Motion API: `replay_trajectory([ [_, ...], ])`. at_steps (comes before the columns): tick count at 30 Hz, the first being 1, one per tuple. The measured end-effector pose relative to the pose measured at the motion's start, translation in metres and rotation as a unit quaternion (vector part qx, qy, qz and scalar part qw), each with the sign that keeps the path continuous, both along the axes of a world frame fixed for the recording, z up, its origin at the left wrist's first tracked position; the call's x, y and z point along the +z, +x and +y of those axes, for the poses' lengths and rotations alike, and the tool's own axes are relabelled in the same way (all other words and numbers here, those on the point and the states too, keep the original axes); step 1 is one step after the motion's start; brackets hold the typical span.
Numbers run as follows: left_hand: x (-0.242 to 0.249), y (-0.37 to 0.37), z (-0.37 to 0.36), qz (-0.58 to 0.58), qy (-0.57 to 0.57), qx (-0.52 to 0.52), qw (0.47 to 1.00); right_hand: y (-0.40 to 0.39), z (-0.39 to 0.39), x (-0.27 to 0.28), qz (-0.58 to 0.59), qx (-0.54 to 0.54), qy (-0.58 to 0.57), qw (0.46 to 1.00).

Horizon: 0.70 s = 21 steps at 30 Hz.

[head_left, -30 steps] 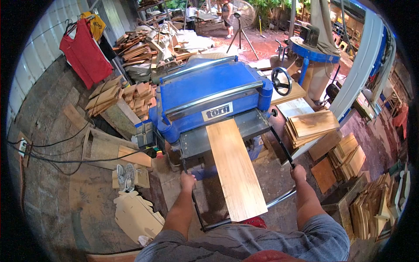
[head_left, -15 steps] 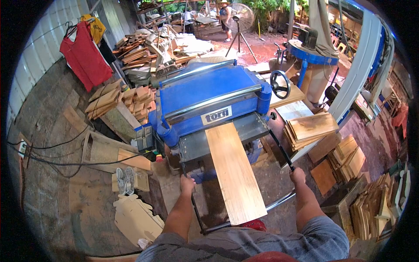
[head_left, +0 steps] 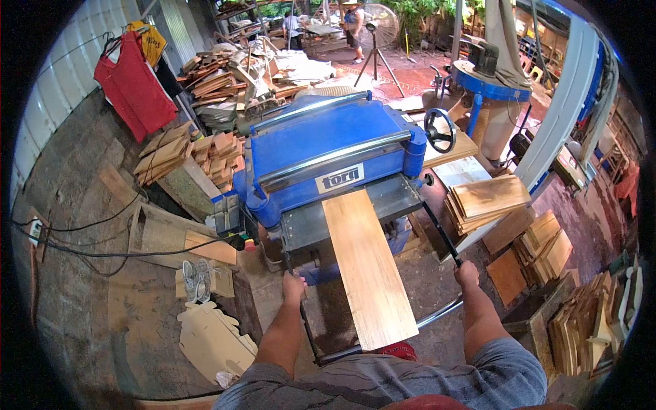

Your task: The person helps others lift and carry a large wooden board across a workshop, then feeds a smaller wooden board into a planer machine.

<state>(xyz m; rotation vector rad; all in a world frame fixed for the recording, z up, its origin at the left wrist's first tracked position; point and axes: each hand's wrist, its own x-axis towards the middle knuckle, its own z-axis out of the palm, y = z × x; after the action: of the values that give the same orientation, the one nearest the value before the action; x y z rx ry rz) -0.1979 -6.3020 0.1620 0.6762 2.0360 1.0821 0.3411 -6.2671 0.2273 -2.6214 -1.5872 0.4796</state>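
A wide wooden board (head_left: 372, 273) lies lengthwise on the black infeed table of a blue thickness planer (head_left: 331, 140), its far end at the machine's opening. Its near end rests over the metal roller bar (head_left: 437, 313) close to my body. On the left, my left hand (head_left: 294, 285) is closed around the dark side rail of the extension frame. My right hand (head_left: 467, 274) grips the opposite rail (head_left: 443, 232), right of the board. Neither hand touches the board. The planer's black handwheel (head_left: 439, 130) is at its right side.
Stacked boards (head_left: 488, 198) sit right of the planer, and more wood pieces (head_left: 591, 321) lean at the lower right. Black cables (head_left: 123, 256) cross the left side. Grey shoes (head_left: 197, 280) stand on the left. A fan (head_left: 376, 27) and a person (head_left: 354, 31) are in the background.
The board has slid very slightly toward the planer, if at all. Both hands keep their hold on the rails. The person in the background has shifted a little.
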Motion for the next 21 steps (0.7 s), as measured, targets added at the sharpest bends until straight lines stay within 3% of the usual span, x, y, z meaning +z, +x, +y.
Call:
replay_trajectory([
  [21, 0.002, 0.0, -0.001, 0.003, -0.006, -0.014, 1.0, 0.001, 0.001, -0.002, 0.001, -0.006, 0.004, 1.0],
])
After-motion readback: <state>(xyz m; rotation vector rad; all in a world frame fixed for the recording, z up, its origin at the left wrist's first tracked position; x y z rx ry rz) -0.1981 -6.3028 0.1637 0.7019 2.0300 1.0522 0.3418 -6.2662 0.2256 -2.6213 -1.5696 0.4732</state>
